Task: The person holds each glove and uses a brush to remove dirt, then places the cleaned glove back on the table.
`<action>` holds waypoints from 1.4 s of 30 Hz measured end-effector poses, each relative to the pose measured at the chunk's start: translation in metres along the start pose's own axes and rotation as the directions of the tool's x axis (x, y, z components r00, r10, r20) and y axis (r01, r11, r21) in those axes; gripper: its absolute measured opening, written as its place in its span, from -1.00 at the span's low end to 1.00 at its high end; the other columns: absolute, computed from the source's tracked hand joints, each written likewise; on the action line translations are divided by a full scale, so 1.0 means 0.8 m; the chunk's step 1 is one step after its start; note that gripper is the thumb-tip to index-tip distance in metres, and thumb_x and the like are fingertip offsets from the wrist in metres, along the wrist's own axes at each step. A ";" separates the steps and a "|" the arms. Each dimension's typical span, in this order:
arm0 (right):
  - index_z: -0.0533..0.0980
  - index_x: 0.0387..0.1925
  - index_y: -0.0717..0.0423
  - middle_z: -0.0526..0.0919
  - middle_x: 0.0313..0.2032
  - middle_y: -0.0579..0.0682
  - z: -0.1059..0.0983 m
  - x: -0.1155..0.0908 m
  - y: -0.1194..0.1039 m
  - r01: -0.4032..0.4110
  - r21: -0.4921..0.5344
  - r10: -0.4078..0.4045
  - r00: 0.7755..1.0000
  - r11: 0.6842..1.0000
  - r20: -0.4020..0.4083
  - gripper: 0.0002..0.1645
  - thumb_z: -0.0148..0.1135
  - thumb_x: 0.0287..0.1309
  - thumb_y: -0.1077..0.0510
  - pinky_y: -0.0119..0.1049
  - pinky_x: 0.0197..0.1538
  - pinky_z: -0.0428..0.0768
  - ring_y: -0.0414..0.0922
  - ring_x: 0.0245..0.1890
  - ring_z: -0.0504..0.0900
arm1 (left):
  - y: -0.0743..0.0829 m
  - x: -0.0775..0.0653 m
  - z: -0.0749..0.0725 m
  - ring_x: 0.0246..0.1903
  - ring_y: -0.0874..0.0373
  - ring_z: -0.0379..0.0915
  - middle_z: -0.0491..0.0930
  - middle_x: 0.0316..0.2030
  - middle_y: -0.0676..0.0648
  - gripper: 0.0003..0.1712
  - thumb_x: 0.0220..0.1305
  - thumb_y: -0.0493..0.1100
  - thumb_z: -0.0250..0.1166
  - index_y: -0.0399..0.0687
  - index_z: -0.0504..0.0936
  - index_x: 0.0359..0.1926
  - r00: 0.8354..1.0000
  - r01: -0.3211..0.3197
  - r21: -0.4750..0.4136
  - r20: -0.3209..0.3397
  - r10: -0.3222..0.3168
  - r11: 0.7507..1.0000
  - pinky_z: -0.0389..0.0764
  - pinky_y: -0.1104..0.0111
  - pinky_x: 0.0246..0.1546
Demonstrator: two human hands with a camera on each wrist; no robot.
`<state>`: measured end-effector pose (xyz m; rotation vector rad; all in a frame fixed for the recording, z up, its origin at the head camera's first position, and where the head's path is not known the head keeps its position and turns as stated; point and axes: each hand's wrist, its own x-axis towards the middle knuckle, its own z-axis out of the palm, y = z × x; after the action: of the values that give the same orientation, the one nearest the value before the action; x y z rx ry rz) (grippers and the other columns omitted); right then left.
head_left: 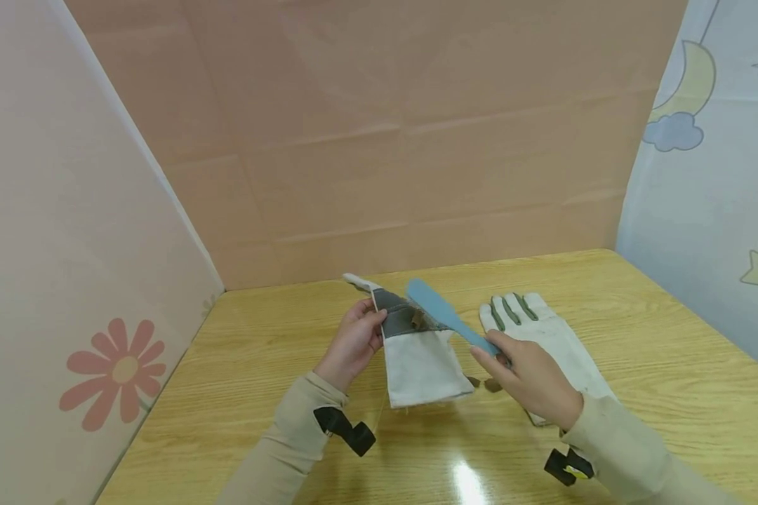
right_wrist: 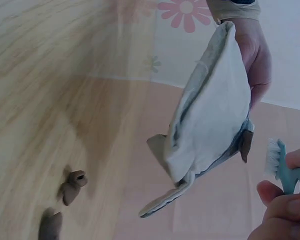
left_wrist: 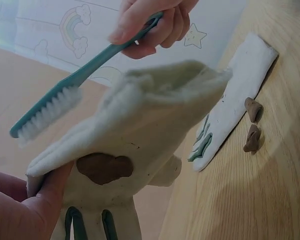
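Note:
My left hand [head_left: 351, 344] pinches the edge of a white and grey work glove [head_left: 424, 370], raised above the table with its cuff toward me. A brown, clay-like patch [left_wrist: 105, 168] is stuck on the glove's white side. Another brown bit [right_wrist: 246, 145] juts from its edge in the right wrist view. My right hand [head_left: 533, 375] grips the handle of a light blue brush [head_left: 445, 312]. Its white bristles [left_wrist: 50, 112] face the glove, apart from it in the left wrist view. A second white glove [head_left: 559, 344] with green strips between its fingers lies flat beside my right hand.
Two brown clumps [head_left: 493, 385] lie on the wooden table [head_left: 259, 351] between the gloves. A brownish backdrop [head_left: 385, 140] stands along the far edge. Pale printed panels with a flower [head_left: 124, 369] and a moon [head_left: 695, 77] close off the sides.

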<state>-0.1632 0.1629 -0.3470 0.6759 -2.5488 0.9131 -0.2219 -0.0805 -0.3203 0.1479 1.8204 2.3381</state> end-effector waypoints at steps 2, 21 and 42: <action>0.35 -0.50 -0.05 0.15 -0.76 -0.30 0.002 0.004 -0.003 0.011 0.006 -0.011 1.000 1.000 0.004 -0.78 0.06 0.30 0.10 -0.51 -0.65 0.15 -0.45 -0.77 0.01 | 0.000 -0.001 0.001 -0.36 0.38 0.56 0.52 -0.20 -0.03 -0.61 0.41 -0.35 -0.17 -0.36 0.17 0.22 1.000 -0.001 -0.004 0.007 0.001 1.000 0.55 0.54 -0.30; 0.34 -0.49 -0.07 0.11 -0.77 -0.30 0.005 -0.007 0.002 -0.030 -0.044 0.034 0.996 0.999 0.081 -0.77 0.08 0.28 0.03 -0.52 -0.67 0.10 -0.44 -0.78 -0.04 | 0.001 0.000 0.000 -0.42 0.41 0.53 0.53 -0.32 0.07 -0.62 0.39 -0.38 -0.15 -0.38 0.19 0.20 1.000 -0.005 -0.020 -0.026 0.004 1.000 0.55 0.57 -0.34; 0.37 -0.49 -0.04 0.22 -0.75 -0.31 -0.004 -0.002 0.001 0.020 0.000 -0.020 0.999 1.000 -0.026 -0.79 0.08 0.29 0.12 -0.51 -0.66 0.16 -0.46 -0.77 0.02 | 0.002 0.001 0.000 -0.45 0.39 0.53 0.50 -0.34 0.06 -0.61 0.40 -0.37 -0.17 -0.38 0.16 0.21 1.000 0.002 -0.024 -0.028 -0.003 1.000 0.54 0.56 -0.39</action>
<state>-0.1618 0.1661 -0.3456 0.6833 -2.5149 0.9096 -0.2230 -0.0806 -0.3190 0.1101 1.8031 2.3712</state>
